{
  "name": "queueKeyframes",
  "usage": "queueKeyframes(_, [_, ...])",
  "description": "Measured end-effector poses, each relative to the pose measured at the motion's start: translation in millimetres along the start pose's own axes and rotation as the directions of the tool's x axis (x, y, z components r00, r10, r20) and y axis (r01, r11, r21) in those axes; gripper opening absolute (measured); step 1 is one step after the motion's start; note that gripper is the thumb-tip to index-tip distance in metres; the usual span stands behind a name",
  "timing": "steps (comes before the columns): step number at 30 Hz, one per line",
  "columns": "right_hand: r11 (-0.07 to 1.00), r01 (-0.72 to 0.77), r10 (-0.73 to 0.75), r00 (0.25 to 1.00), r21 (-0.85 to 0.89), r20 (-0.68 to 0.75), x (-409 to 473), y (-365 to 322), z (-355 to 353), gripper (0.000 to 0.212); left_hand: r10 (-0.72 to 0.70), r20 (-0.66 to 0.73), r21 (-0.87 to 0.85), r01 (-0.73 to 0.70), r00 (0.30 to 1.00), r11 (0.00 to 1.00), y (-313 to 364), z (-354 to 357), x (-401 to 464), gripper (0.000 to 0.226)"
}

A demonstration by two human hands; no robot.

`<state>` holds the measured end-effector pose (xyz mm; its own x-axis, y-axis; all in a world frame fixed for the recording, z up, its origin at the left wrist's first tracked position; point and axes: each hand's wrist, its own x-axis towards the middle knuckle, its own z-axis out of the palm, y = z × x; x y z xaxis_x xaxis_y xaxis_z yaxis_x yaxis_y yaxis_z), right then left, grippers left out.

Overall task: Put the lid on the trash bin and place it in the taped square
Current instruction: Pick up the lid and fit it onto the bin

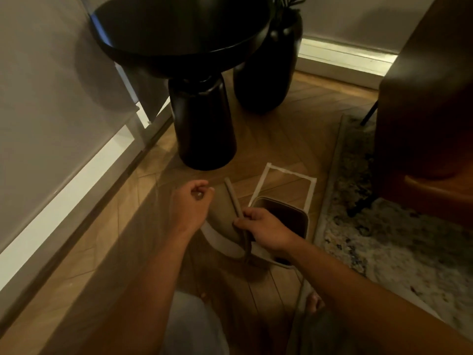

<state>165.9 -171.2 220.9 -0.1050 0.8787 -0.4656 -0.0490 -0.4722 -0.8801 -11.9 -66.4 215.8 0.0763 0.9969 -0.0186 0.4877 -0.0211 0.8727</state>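
Note:
The beige trash bin (294, 213) stands on the wood floor, its dark inside showing. Its far edge overlaps the near side of the white taped square (311, 190). The beige lid (222, 224) is tilted up on its edge just left of the bin. My right hand (263, 230) grips the lid's rim, above the bin's left side. My left hand (193, 203) hovers by the lid's left face, fingers curled with nothing in them. My right hand and forearm hide the bin's near left part.
A black pedestal table (202, 124) stands just beyond the hands, with a black planter (266, 80) behind it. A patterned rug (384, 239) and a brown armchair (430, 124) are on the right, a wall with a baseboard (64, 196) on the left. My bare foot (313, 302) is below.

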Motion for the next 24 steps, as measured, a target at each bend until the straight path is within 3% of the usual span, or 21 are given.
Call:
queueKeyframes(5, [0.98,0.015,0.006,0.994,0.197,-0.106,-13,5,-41,0.028,-0.045,0.056,-0.039,0.048,0.997,0.998,0,24,2,0.022])
queueKeyframes(14, [0.848,0.159,-0.007,0.957,0.505,-0.289,-43,-5,-93,0.03,-0.206,0.327,0.08,0.191,0.922,0.978,1,65,2,0.08])
queueKeyframes(18, [0.791,0.201,-0.008,0.948,0.579,-0.317,-49,-8,-106,0.031,-0.206,0.419,0.165,0.149,0.884,0.975,9,75,1,0.072])
queueKeyframes(24, [0.72,0.225,0.026,0.937,0.657,-0.35,-45,1,-121,0.035,-0.294,0.497,0.089,0.289,0.816,0.953,14,91,1,0.083])
